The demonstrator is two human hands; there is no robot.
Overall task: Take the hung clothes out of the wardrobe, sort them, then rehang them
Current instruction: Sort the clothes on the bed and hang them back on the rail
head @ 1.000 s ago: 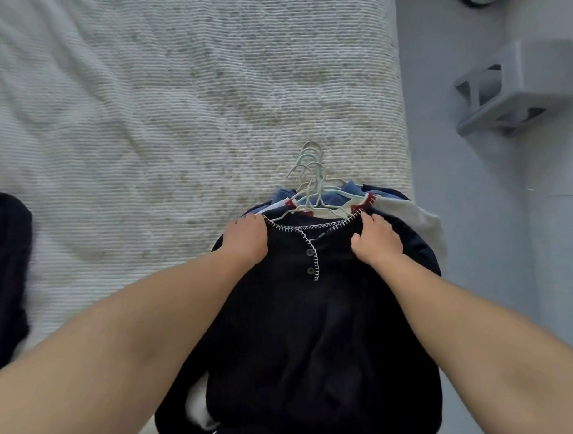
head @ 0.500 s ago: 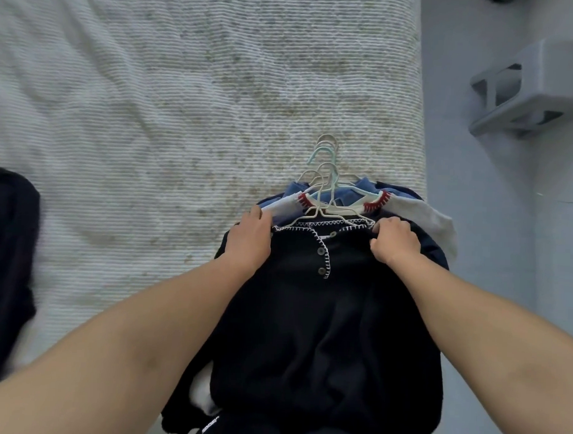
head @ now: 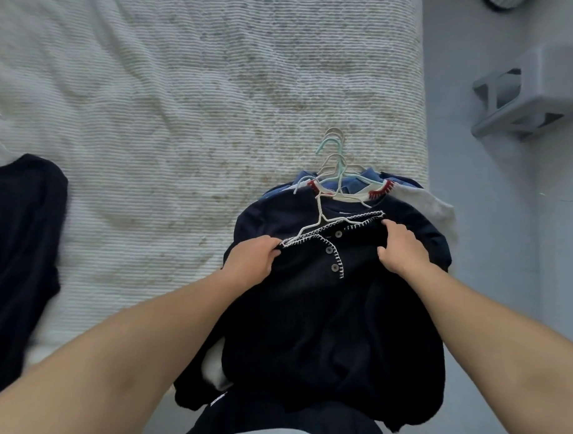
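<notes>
Black henley top (head: 324, 315) lying atop pile of hangered clothes (head: 344, 186) on bed (head: 184, 116) edge; left hand (head: 251, 262) and right hand (head: 402, 250) each gripping its stitched collar.

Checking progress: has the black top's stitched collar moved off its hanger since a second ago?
Yes. The collar has slid toward the person, exposing the white hanger, which stays with the hanger pile.

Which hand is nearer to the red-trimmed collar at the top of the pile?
Right. The right hand grips the black top's neckline just below the red-trimmed collar's right end; the left hand grips the neckline's other end, lower and further left.
</notes>
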